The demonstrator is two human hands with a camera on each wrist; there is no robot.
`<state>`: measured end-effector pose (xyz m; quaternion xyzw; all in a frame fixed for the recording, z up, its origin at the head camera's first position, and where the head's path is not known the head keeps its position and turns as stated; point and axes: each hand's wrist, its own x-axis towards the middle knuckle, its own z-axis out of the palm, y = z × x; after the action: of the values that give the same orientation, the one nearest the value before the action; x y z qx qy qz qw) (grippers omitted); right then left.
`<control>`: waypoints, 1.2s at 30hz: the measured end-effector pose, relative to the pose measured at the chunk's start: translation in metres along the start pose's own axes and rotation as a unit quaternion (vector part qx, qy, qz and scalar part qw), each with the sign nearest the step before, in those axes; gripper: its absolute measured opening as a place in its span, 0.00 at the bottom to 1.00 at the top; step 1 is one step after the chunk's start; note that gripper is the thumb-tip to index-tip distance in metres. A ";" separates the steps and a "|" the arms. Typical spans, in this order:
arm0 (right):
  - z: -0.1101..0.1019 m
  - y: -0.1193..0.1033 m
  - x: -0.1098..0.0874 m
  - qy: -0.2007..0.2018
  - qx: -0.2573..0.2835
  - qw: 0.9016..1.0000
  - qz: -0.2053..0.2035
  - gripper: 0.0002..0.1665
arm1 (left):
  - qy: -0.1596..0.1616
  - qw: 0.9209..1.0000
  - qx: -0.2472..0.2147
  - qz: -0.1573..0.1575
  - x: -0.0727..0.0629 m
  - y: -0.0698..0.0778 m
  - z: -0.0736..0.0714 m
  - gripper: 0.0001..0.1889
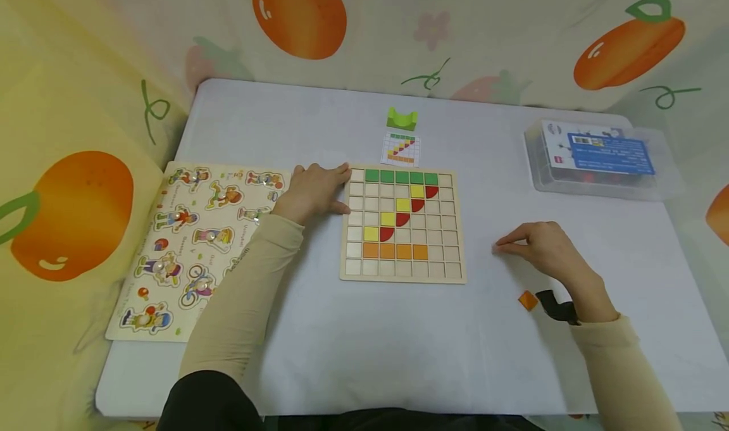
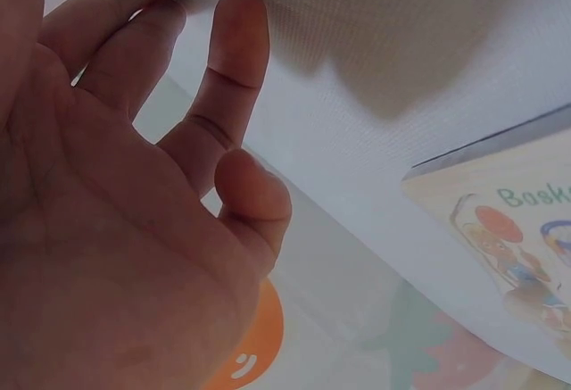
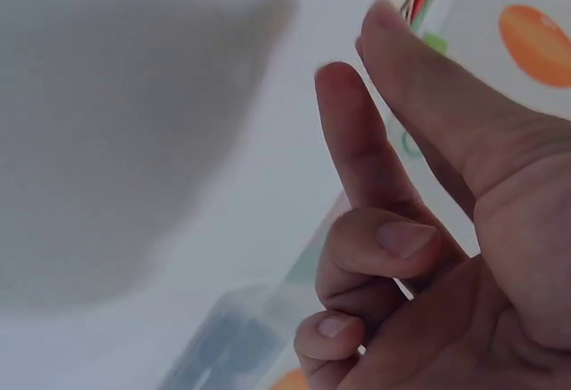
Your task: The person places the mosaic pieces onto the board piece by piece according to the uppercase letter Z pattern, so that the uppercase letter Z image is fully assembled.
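A wooden grid board (image 1: 402, 274) lies flat with coloured tiles in its cells: a green row at the top, a diagonal of yellow squares and red quarter-circles, and an orange row below. My left hand (image 1: 313, 192) touches the board's upper left edge with its fingertips, thumb spread lower along that side. To the right of the board, my right hand (image 1: 541, 249) hovers over the table. Its thumb and index finger are close together with no piece visible between them in the right wrist view, and its other fingers are loosely bent. A loose orange tile (image 1: 528, 300) lies below it.
A pattern card (image 1: 401, 149) showing a similar design stands behind the board, before a green holder (image 1: 402, 119). Under my left forearm lies a wooden picture puzzle (image 1: 182, 241). A clear plastic box (image 1: 598, 159) sits at the back right. A black strap (image 1: 557, 307) hangs by my right wrist.
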<state>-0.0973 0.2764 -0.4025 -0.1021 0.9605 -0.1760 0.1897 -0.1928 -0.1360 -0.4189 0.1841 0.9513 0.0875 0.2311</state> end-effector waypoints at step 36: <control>0.014 0.012 -0.042 -0.118 -0.007 0.992 0.041 0.19 | -0.008 1.000 0.002 -0.003 -0.001 0.000 -0.001 0.46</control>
<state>-0.0549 0.2943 -0.4053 -0.0840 0.9362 -0.1476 0.3076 -0.1924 -0.1364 -0.4180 0.1820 0.9503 0.0833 0.2383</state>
